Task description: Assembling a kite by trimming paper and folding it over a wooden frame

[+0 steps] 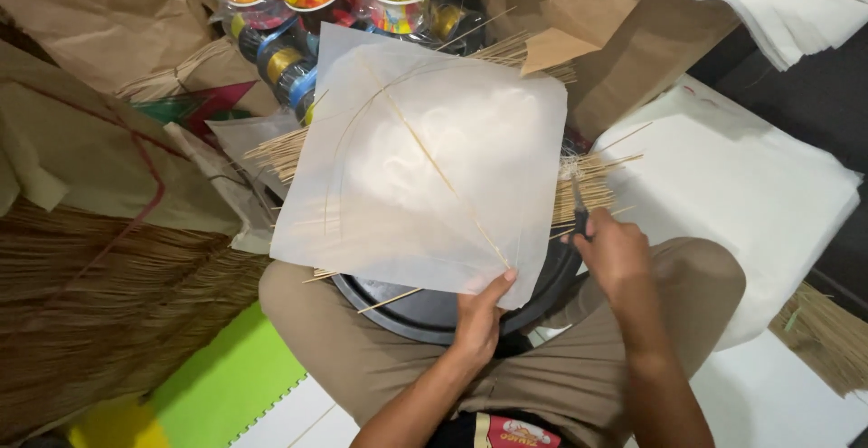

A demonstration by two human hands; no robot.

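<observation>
A white paper kite (425, 168) is pinched at its bottom corner by the left hand (479, 317). Scissors (577, 204) are gripped in the closed right hand (615, 251).

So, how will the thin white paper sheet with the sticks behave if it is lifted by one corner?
The white paper sheet is probably very light, being translucent. The thin sticks likely keep it fairly flat, though it may tear easily. The left hand pinches its lower corner.

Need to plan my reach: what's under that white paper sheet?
Under the white paper sheet, thin bamboo sticks poke out both sides above a round black tray. The tray's middle is covered.
</observation>
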